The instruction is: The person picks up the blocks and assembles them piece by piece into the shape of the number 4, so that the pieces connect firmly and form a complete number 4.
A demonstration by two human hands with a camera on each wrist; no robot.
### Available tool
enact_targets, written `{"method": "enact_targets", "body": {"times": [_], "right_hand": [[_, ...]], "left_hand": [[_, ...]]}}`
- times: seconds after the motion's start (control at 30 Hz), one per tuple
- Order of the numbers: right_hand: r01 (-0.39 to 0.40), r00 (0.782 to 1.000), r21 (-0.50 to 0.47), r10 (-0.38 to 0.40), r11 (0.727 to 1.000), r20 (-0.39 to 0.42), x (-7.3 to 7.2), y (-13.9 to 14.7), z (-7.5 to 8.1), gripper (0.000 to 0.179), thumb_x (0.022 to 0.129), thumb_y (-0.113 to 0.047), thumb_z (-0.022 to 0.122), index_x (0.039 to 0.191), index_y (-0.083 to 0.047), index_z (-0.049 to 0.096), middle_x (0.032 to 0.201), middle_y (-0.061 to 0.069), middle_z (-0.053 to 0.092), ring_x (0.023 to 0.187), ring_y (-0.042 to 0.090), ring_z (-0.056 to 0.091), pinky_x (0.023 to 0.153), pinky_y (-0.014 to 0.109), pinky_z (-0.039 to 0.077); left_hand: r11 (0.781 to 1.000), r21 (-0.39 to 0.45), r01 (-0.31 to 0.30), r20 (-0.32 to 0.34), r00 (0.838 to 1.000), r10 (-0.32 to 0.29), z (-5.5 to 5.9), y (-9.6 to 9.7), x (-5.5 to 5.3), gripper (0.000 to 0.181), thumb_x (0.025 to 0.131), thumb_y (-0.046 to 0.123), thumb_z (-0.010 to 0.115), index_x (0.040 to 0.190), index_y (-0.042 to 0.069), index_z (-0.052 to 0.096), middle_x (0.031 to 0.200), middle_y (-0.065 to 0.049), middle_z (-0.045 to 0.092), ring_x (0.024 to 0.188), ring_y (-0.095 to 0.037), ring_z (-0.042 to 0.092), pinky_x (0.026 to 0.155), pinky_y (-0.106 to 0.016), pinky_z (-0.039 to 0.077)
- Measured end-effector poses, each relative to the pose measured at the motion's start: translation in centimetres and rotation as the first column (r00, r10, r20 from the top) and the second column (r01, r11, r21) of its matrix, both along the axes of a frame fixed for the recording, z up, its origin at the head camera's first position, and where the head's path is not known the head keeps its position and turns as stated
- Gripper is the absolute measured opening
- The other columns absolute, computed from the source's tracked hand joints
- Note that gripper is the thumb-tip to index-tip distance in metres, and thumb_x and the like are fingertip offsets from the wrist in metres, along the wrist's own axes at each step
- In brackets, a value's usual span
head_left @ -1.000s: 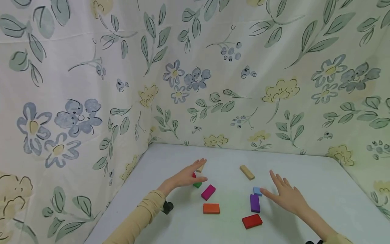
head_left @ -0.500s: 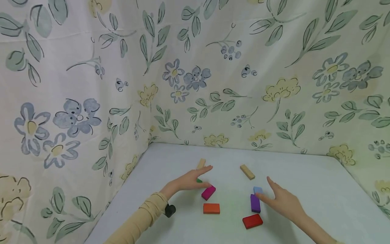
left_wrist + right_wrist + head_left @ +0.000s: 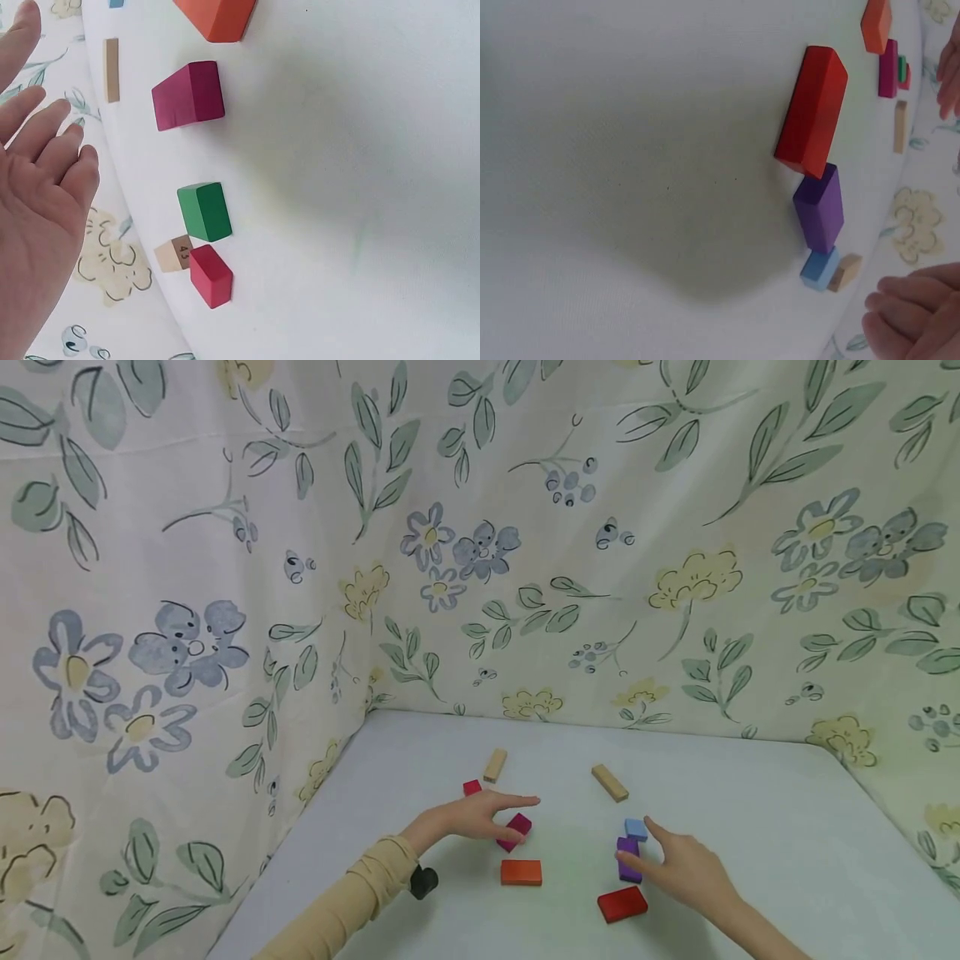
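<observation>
My left hand (image 3: pixel 467 815) hovers over the magenta block (image 3: pixel 519 825), its fingers extended and grasping nothing. In the left wrist view a gap shows between that hand and the blocks. Beyond the magenta block lie a green block (image 3: pixel 205 212), hidden from the head view by the hand, and a pinkish-red block (image 3: pixel 472 787). My right hand (image 3: pixel 688 870) hangs beside the purple block (image 3: pixel 628 870), thumb over it in the head view, with nothing held. A light blue block (image 3: pixel 635 829) sits at the purple block's far end. A red block (image 3: pixel 622 904) lies nearer me.
An orange block (image 3: pixel 521 872) lies in front of the magenta one. Two plain wooden blocks, one at left (image 3: pixel 495 765) and another at right (image 3: pixel 610 782), lie farther back. The white table (image 3: pixel 765 810) ends at a flowered cloth (image 3: pixel 525 635) behind and at left.
My left hand has moved right and slightly towards me, from over the green block to over the magenta one. My right hand has come left and nearer, towards the purple block. The blocks stay put.
</observation>
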State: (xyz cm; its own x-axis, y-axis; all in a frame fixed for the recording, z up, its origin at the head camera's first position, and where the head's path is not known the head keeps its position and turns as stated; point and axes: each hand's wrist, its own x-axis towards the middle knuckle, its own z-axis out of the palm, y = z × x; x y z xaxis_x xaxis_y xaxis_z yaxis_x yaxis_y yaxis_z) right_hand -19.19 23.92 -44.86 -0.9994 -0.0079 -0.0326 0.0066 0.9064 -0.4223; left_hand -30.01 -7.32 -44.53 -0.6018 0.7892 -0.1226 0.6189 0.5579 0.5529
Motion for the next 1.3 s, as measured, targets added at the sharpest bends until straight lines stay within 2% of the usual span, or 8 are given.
{"method": "enact_targets", "body": {"times": [0.3,0.53,0.6,0.67,0.87,0.97,1.07,1.3], "right_hand": [[0.008,0.999,0.032,-0.009,0.999,0.034,0.5,-0.7,-0.3,0.087,0.074,-0.062,0.067,0.129,0.005,0.054,0.058,0.001,0.05,0.062,0.015,0.047,0.046,0.026,0.034],[-0.003,0.997,0.079,-0.003,0.997,0.078,1.1,-1.1,-1.1,0.086,0.072,-0.065,0.067,0.123,0.003,0.059,0.097,0.015,0.07,0.077,0.019,0.057,0.058,0.034,0.049],[-0.01,0.996,0.081,0.003,0.997,0.087,1.3,-1.3,-1.3,0.083,0.072,-0.064,0.068,0.121,0.002,0.061,0.097,0.013,0.07,0.075,0.017,0.055,0.058,0.033,0.049],[-0.009,0.996,0.072,0.003,0.997,0.088,1.6,-1.4,-1.6,0.078,0.07,-0.063,0.07,0.115,0.0,0.064,0.083,0.007,0.067,0.068,0.016,0.051,0.053,0.029,0.043],[0.003,0.996,0.091,-0.011,0.996,0.091,2.4,-1.8,-2.5,0.071,0.068,-0.065,0.07,0.101,-0.002,0.068,0.058,-0.003,0.036,0.057,0.013,0.039,0.049,0.024,0.023],[0.012,0.995,0.09,-0.021,0.996,0.098,2.8,-2.0,-2.8,0.062,0.068,-0.066,0.069,0.087,-0.007,0.067,0.056,-0.003,0.033,0.055,0.013,0.038,0.05,0.024,0.023],[0.03,0.995,0.085,-0.038,0.996,0.096,3.1,-2.2,-3.1,0.056,0.068,-0.066,0.07,0.066,-0.013,0.051,0.053,-0.004,0.035,0.053,0.012,0.039,0.05,0.024,0.024],[0.076,0.99,0.085,-0.086,0.993,0.115,3.8,-2.7,-4.1,0.058,0.065,-0.068,0.07,0.073,-0.012,0.058,0.057,-0.003,0.044,0.057,0.013,0.042,0.052,0.027,0.026]], "left_hand": [[0.989,-0.059,0.138,0.011,0.99,-0.137,-0.6,0.8,0.4,0.06,0.09,0.035,0.064,0.144,0.021,0.042,0.144,0.005,0.048,0.129,-0.011,0.045,0.101,-0.028,0.044],[0.971,-0.109,0.211,0.049,0.977,-0.206,-0.4,1.2,0.9,0.058,0.089,0.029,0.067,0.142,0.018,0.046,0.142,0.005,0.05,0.125,-0.011,0.047,0.1,-0.022,0.042],[0.968,-0.111,0.226,0.071,0.973,-0.219,-0.5,1.4,0.9,0.059,0.088,0.028,0.067,0.142,0.018,0.045,0.142,0.005,0.05,0.12,-0.013,0.05,0.097,-0.022,0.044],[0.965,-0.109,0.238,0.088,0.969,-0.229,-0.6,1.5,1.0,0.059,0.088,0.026,0.067,0.142,0.018,0.046,0.141,0.004,0.051,0.115,-0.016,0.051,0.094,-0.022,0.046],[0.959,-0.131,0.249,0.106,0.966,-0.236,-1.0,1.7,0.9,0.059,0.087,0.02,0.069,0.141,0.019,0.046,0.141,0.005,0.051,0.106,-0.013,0.05,0.084,-0.016,0.045],[0.955,-0.15,0.257,0.105,0.964,-0.243,-1.2,1.8,0.9,0.059,0.087,0.019,0.069,0.141,0.019,0.046,0.141,0.006,0.051,0.111,-0.01,0.051,0.087,-0.016,0.044],[0.951,-0.165,0.263,0.108,0.963,-0.248,-1.4,1.9,0.9,0.06,0.086,0.019,0.07,0.141,0.02,0.046,0.142,0.008,0.05,0.122,-0.005,0.049,0.094,-0.017,0.043],[0.945,-0.179,0.273,0.128,0.959,-0.252,-1.8,2.0,0.7,0.06,0.085,0.018,0.072,0.14,0.02,0.048,0.141,0.009,0.05,0.128,-0.004,0.047,0.099,-0.017,0.042]]}}
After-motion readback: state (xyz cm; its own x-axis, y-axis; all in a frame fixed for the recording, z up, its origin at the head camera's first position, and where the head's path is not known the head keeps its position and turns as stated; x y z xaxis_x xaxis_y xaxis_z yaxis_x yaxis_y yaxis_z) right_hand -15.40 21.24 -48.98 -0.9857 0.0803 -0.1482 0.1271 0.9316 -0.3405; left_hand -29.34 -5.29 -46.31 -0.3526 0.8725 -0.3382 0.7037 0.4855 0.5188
